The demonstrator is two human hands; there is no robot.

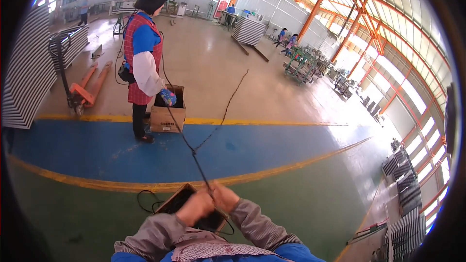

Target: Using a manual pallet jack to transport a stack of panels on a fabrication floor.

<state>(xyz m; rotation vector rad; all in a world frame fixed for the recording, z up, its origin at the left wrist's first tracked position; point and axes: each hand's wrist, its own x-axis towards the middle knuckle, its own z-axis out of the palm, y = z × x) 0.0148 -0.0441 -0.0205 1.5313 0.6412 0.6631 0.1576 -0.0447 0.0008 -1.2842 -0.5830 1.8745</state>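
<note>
While the black cable (202,171) is stretching up and away from the wearer, the left hand (198,206) and the right hand (224,197) are sitting close together and pinching it; motion is blurring the fingers, so their exact placement cannot be told. Both are resting above an open cardboard box (171,197), whose inside is showing dark.

Ahead, the cable is parting at a knot-like junction (194,151) into 2 strands. A smooth strand (176,126) is leading toward a co-worker (143,43), passing close by a gloved hand (168,97); a twisted strand (226,111) is angling off to the right, its contact with the floor being unclear.

In my judgement, 3 risks are standing out. Uneven pulling could be tightening the junction into a snarl. A sharp tug could be jerking the strand against the co-worker. A loose loop (139,198) is lying beside the box and, if drawn in, could be catching its edge.
</note>
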